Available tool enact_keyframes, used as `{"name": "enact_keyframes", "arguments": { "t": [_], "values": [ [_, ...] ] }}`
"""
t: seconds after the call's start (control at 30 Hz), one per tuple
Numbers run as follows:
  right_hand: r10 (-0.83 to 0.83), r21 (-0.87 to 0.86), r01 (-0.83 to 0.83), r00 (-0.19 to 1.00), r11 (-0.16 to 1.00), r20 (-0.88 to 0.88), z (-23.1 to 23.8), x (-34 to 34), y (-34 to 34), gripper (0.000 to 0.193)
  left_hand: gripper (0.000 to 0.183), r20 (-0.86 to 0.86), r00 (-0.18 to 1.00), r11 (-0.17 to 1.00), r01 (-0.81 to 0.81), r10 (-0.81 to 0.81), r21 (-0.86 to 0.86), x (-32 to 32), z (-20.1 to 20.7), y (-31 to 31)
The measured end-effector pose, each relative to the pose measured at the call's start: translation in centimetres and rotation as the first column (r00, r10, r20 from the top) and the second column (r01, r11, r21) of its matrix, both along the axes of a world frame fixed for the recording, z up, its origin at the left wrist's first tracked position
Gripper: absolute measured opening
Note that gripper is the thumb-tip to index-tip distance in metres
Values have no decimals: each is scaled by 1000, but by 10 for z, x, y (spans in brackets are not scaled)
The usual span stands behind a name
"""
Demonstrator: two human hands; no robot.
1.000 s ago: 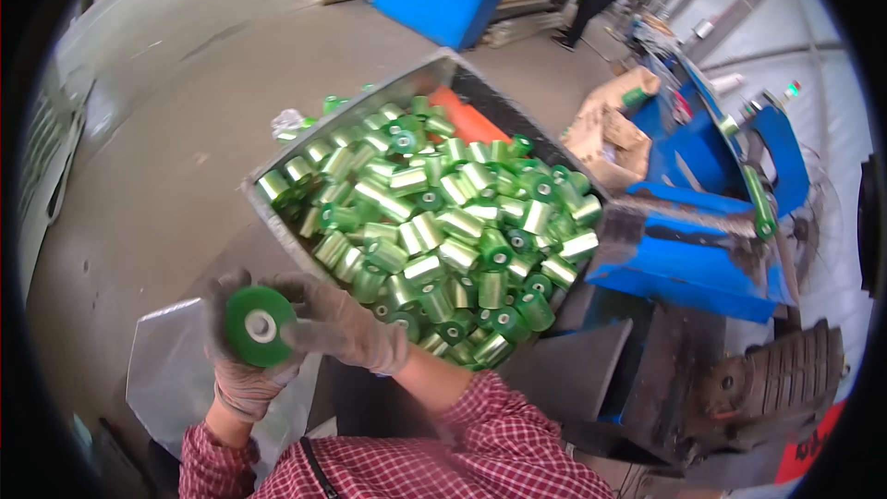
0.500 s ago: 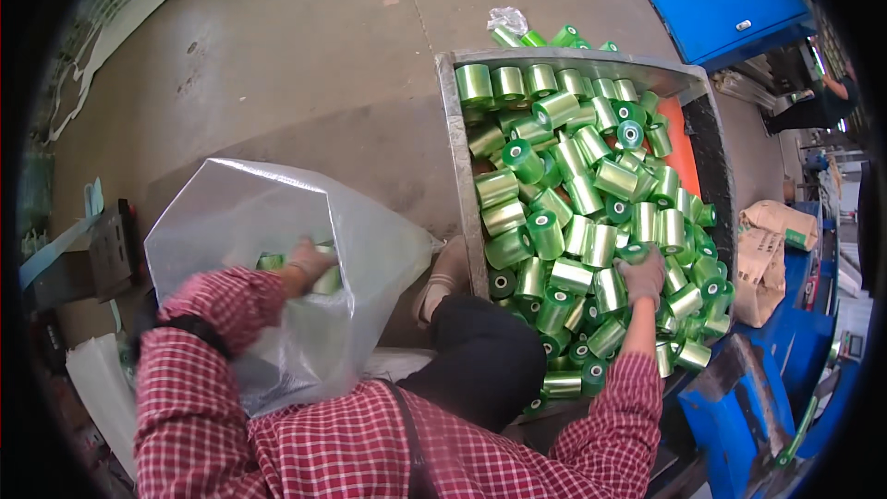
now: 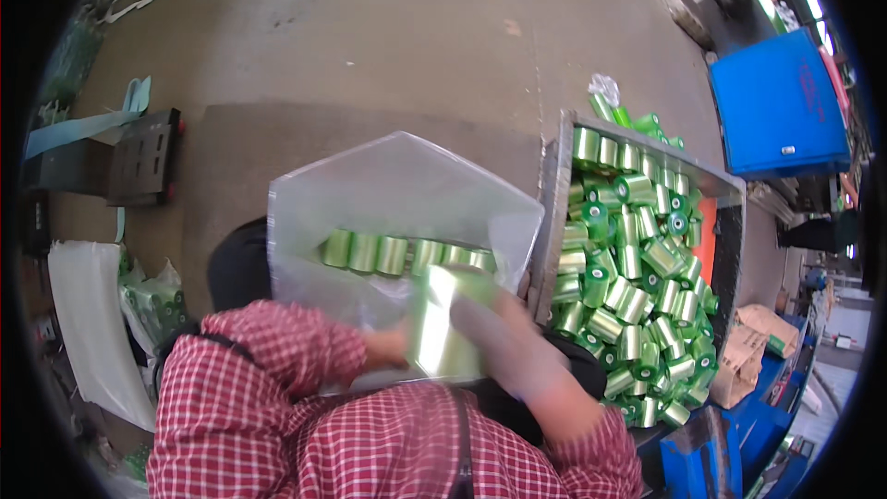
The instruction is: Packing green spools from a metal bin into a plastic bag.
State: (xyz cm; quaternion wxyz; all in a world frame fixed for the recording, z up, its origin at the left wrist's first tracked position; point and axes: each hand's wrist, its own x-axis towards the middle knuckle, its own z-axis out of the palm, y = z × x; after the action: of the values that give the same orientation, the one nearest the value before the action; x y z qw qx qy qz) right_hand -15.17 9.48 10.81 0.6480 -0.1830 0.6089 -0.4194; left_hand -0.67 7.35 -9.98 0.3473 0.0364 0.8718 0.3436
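Note:
A large clear plastic bag (image 3: 319,199) lies open before me, with several green film rolls (image 3: 393,256) in a row inside it. Close to the camera, a roll of green film (image 3: 432,328) is blurred by motion over the bag's near side. My right hand (image 3: 504,337), in a pale glove, is closed round the right side of this roll. My left hand (image 3: 393,347) reaches in from the left beside the same roll, which hides its fingers; whether it touches the roll I cannot tell. To the right stands a grey-walled crate (image 3: 552,189) heaped with green film rolls (image 3: 633,300).
Beyond the crate, more rolls and crumpled clear film (image 3: 605,88) lie on the floor. A blue cabinet (image 3: 776,111) stands far right, with brown paper sacks (image 3: 744,360) nearer. A black slotted box (image 3: 146,157) and white sheeting (image 3: 92,323) are at the left.
My right hand has come left from the crate with a roll, to the bag. My left hand has drawn back from inside the bag. The view has turned, and a row of rolls now shows inside.

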Motion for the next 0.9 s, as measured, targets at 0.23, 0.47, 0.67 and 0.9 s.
{"name": "enact_keyframes", "arguments": {
  "t": [0.23, 0.47, 0.67, 0.9],
  "values": [
    [198, 512, 98, 848, 853, -491, -290, 90, -107, 101, 34, 232, 916, 871, -388, 328, 301, 17, 22, 39],
    [604, 85, -656, 628, 750, -490, -219, 109, -155, 51, 34, 318, 878, 826, -457, 358, 331, 13, 45, 4],
    [58, 94, 221, 165, 971, -985, -85, -226, 45, 46, 36, -242, 921, 925, -224, 304, 308, -4, 70, -21],
    [227, 478, 429, 516, 767, -826, -210, -239, 218, 85, 52, -905, 360, 951, -281, 227, 127, -112, 189, -56]
  ]
}}
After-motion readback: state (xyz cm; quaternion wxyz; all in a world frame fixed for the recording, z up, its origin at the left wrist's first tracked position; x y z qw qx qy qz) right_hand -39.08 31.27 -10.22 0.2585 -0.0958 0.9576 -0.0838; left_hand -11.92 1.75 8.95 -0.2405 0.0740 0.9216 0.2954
